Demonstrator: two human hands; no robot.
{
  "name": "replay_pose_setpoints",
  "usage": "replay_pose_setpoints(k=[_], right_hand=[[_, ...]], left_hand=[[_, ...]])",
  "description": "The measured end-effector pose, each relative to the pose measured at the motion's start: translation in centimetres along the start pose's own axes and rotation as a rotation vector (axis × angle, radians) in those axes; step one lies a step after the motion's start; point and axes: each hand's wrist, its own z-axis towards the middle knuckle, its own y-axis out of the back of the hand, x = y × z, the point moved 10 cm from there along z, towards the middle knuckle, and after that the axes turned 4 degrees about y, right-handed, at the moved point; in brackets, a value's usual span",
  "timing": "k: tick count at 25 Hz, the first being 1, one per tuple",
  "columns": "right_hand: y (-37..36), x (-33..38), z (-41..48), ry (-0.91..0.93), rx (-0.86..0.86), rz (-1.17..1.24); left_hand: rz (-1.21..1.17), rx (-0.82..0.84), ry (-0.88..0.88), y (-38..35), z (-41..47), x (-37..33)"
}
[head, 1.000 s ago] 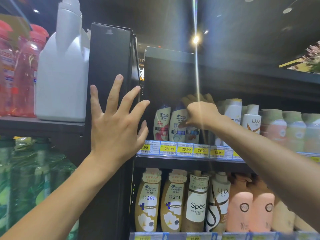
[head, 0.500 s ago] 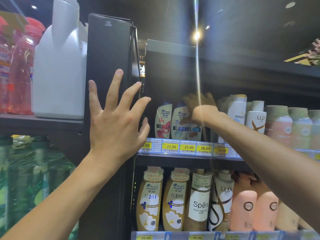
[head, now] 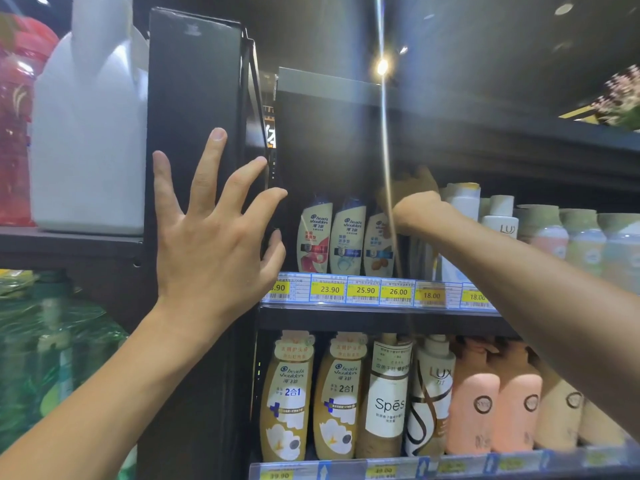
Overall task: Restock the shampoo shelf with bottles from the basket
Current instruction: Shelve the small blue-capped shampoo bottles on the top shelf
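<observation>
The left hand (head: 214,244) is raised, its forearm coming up from the lower left. Its palm lies flat against the black upright metal shelf post (head: 194,81), with all five fingers straight and spread wide, holding nothing, and the thumb out towards the shelf opening. The right arm crosses from the lower right and reaches deep into the dark upper shelf (head: 363,315). The right hand (head: 415,209) shows its back just above the front row of bottles. Its fingers (head: 408,183) point up and back into shadow, and a streak of lamp glare runs across them, so I cannot tell how far they curl or whether they have hold of anything. Directly under that hand stands the white curved plastic shampoo bottle (head: 379,252), with a blue band and brown almonds on its label. It is third from the left in the front row, above the yellow 26.00 price tag (head: 397,292), and its cap is hidden behind the hand. It stands upright on its base, long axis vertical, label facing the aisle. Just beside it are two matching upright bottles, the red-labelled bottle (head: 313,244) and the pale-blue-labelled bottle (head: 348,244).
</observation>
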Motion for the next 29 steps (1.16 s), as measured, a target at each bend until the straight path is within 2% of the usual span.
replay_pose_setpoints(k=[5,7,9,12,14,18,22,25,29], right_hand=[[-0.8,-0.1,0.4,-0.002,0.059,-0.029],[0.3,-0.4,0.3,-0.012,-0.057,-0.023],[2.3,-0.6,-0.4,0.022,-0.259,-0.033],[3.8,-0.5,-3.2,0.098,-0.467,0.122],[4.0,-0.3,-5.6,0.107,-0.549,0.247],[1.4,1.3,-11.0,0.150,-0.606,0.461],[-1.6,4.2,-17.2,0.257,-0.718,0.577],[-4.1,7.9,-20.6,0.344,-0.727,0.682],[-6.9,14.8,-24.9,0.500,-0.692,0.812]], left_hand=[[0.015,-0.014,-0.003,0.0,-0.1,0.0],[0.024,-0.009,-0.008,0.0,0.0,-0.1],[0.034,0.004,-0.010,-0.1,0.1,-0.1],[0.038,0.018,-0.014,-0.1,0.0,-0.1],[0.034,0.027,-0.027,0.0,0.1,-0.3],[-0.002,0.083,-0.071,0.5,-0.8,-1.1],[-0.037,0.190,-0.029,1.4,-7.0,-1.5],[-0.018,0.276,0.010,3.1,-13.4,-1.3],[0.081,0.495,0.061,6.9,-22.2,0.4]])
